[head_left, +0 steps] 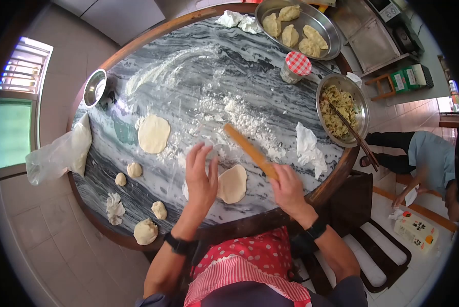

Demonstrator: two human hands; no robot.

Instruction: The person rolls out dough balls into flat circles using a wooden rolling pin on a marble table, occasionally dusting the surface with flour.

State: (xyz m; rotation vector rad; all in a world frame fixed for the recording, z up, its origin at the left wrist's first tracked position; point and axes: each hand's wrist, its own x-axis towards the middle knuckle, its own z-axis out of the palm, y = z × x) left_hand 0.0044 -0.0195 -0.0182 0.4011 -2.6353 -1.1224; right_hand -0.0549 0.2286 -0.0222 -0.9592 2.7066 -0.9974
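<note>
Near the front edge of the marble table (188, 97), my right hand (289, 190) is wrapped round one end of a wooden rolling pin (251, 151), which slants up and to the left. My left hand (201, 176) has its fingers apart and holds nothing; it is just left of a flattened dough piece (233, 184). Farther left lies a larger rolled dough round (154, 134). Loose white flour (239, 118) is spread beyond the pin. Small dough lumps (134, 170) sit at the left front, with a bigger lump (145, 232) near the edge.
A tray of dumplings (334, 43), a jar with a checked lid (297, 64) and a filling bowl (363, 105) with chopsticks are at the right. Crumpled tissue (310, 148) lies nearer. A metal bowl (95, 88) and plastic bag (61, 151) are left. Another person (429, 153) is far right.
</note>
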